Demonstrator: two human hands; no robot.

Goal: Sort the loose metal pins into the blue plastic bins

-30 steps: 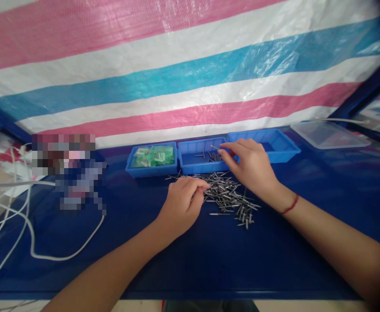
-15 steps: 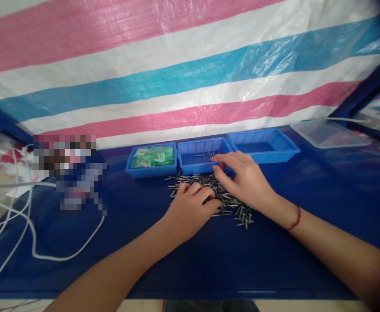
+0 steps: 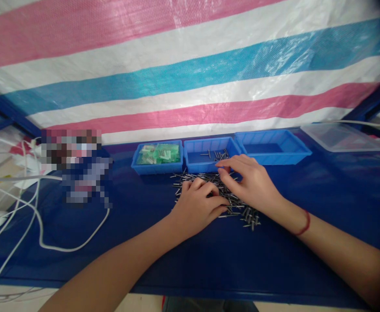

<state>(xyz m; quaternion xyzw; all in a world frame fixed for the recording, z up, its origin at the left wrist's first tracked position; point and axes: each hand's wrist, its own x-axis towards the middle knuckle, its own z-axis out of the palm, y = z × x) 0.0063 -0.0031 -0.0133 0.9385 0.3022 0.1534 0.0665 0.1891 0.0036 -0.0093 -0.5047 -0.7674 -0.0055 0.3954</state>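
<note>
Left hand (image 3: 199, 209): half curled over the heap; whether it grips any pins, I cannot tell.
Right hand (image 3: 251, 181): thumb and forefinger nearly together at the middle box (image 3: 200, 167); any hold cannot be made out.
Pins (image 3: 225, 190): heaped on the table (image 3: 183, 268) before boxes along its back edge; more inside the middle box.
Left box (image 3: 157, 169): green packets (image 3: 167, 152).

Person, two arms. Left hand (image 3: 199, 206): bare, unadorned forearm (image 3: 134, 255), slim. Right hand (image 3: 253, 180): bare; narrow dark-red cord-like bracelet (image 3: 308, 222), one band, around the wrist. Lower body: dark blue-grey cloth garment (image 3: 209, 304), partly visible at the bottom edge; narrow red strip (image 3: 163, 303) alongside, material unclear.
</note>
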